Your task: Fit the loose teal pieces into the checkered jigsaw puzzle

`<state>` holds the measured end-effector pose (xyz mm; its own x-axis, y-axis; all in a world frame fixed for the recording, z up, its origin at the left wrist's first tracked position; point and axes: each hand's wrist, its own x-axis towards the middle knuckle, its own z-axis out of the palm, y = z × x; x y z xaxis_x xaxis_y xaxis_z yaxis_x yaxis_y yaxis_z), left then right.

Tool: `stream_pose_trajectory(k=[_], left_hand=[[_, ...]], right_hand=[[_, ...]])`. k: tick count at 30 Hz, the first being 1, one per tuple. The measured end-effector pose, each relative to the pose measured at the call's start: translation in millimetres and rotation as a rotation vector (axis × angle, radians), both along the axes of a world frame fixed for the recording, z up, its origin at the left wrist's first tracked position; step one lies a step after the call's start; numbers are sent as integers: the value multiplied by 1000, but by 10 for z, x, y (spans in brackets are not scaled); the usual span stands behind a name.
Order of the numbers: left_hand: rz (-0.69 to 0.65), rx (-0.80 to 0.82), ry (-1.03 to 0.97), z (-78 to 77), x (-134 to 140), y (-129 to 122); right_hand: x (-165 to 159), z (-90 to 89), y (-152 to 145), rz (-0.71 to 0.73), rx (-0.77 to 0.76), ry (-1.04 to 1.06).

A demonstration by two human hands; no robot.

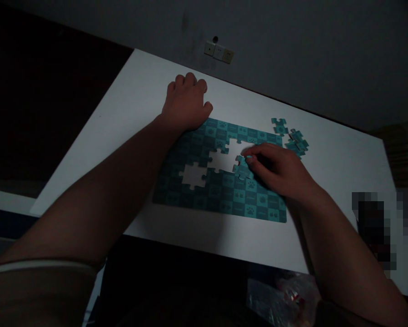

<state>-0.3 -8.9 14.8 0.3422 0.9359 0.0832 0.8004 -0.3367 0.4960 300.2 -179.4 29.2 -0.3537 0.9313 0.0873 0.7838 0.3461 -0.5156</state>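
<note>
A teal jigsaw puzzle (224,193) with a checkered paw-print pattern lies on the white table, with gaps in its middle showing white. Between the thumb and fingers of my right hand (279,168) is a puzzle piece (244,169), held over the right side of the gaps. My left hand (185,102) rests palm down at the puzzle's upper left edge, its fingers spread on the tabletop. The left forearm covers part of the puzzle's left side. Several loose puzzle pieces (296,141) lie beyond my right hand, some overlapping, near the puzzle's upper right corner.
The white table (343,181) runs along a grey wall with socket plates (219,52). A clear plastic bag (282,297) sits below the table's front edge. At the right, a blurred-out patch (377,231) hides what is there.
</note>
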Motion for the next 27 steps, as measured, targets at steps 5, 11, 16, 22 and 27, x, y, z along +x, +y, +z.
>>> stream_pose_trajectory(k=[5, 11, 16, 22, 27], left_hand=[[1, 21, -5, 8, 12, -4], [-5, -2, -27, 15, 10, -2], [-13, 0, -16, 4, 5, 7], [-34, 3, -6, 5, -8, 9], [-26, -5, 0, 24, -6, -4]], right_hand=[[-16, 18, 1, -2, 0, 23], [-24, 24, 1, 6, -7, 29], [-14, -8, 3, -7, 16, 42], [-20, 43, 1, 8, -25, 18], [-27, 55, 3, 8, -36, 3]])
